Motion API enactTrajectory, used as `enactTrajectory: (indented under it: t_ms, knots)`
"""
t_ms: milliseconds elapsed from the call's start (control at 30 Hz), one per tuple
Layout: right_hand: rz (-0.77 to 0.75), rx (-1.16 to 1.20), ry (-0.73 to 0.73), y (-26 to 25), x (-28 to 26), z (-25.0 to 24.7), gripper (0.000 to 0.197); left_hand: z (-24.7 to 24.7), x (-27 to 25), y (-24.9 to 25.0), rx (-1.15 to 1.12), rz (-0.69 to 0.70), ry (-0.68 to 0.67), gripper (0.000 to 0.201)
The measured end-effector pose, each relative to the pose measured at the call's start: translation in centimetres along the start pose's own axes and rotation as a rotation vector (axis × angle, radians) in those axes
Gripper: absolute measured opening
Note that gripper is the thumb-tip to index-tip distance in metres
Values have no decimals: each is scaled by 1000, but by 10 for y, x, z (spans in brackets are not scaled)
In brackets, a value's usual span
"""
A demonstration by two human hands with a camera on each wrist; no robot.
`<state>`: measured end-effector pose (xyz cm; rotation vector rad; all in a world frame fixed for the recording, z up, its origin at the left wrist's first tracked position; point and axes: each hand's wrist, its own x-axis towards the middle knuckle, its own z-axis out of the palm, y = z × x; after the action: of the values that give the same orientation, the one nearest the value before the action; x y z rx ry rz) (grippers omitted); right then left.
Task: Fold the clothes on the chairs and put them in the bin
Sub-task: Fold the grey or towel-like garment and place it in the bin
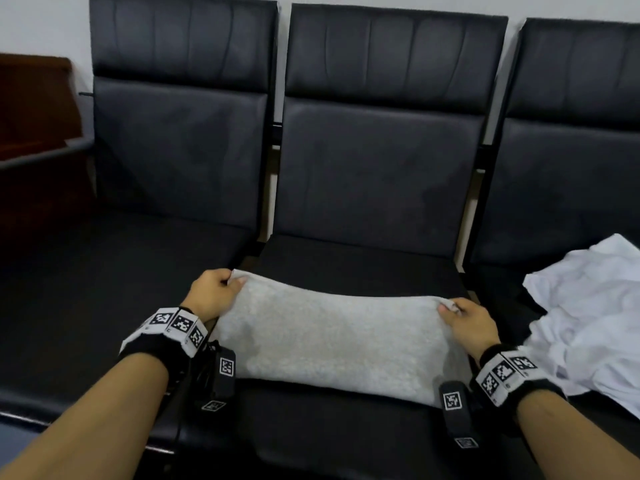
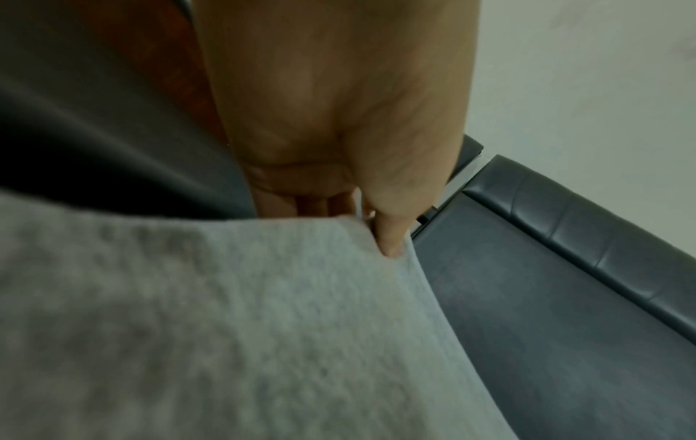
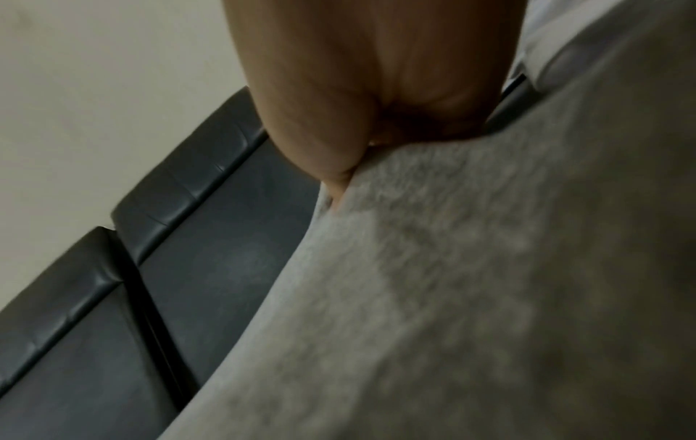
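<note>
A light grey cloth (image 1: 332, 337) is stretched across the seat of the middle black chair (image 1: 363, 268), folded into a wide band. My left hand (image 1: 216, 292) pinches its far left corner, thumb on top of the cloth (image 2: 263, 312) and the left hand's fingers (image 2: 390, 241) curled under the edge. My right hand (image 1: 464, 320) pinches the far right corner in the same way; in the right wrist view the hand (image 3: 339, 166) bunches the grey cloth (image 3: 452, 282) at its edge. The held far edge is lifted slightly off the seat.
A crumpled white garment (image 1: 588, 317) lies on the seat of the right chair (image 1: 571, 168). The left chair (image 1: 156, 237) has a bare black seat. A dark red wooden piece of furniture (image 1: 31, 109) stands at far left. No bin is in view.
</note>
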<state>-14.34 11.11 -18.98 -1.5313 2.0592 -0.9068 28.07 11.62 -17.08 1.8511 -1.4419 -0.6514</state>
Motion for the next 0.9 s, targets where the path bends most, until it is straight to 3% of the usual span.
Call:
enactTrajectory:
  t_ms: [233, 533, 667, 733, 900]
  knots:
    - [132, -100, -61, -1, 5, 2, 29, 14, 12, 1, 158, -122, -15, 30]
    - [185, -191, -68, -9, 8, 7, 24, 10, 13, -3, 155, -138, 46, 19]
    - [189, -188, -1, -21, 7, 5, 45, 5, 10, 6, 195, -92, 59, 34]
    - [170, -198, -37, -33, 6, 4, 52, 4, 7, 15, 196, -38, -5, 43]
    - [91, 6, -324, -79, -10, 14, 59, 14, -10, 33, 169, 7, -347, 54]
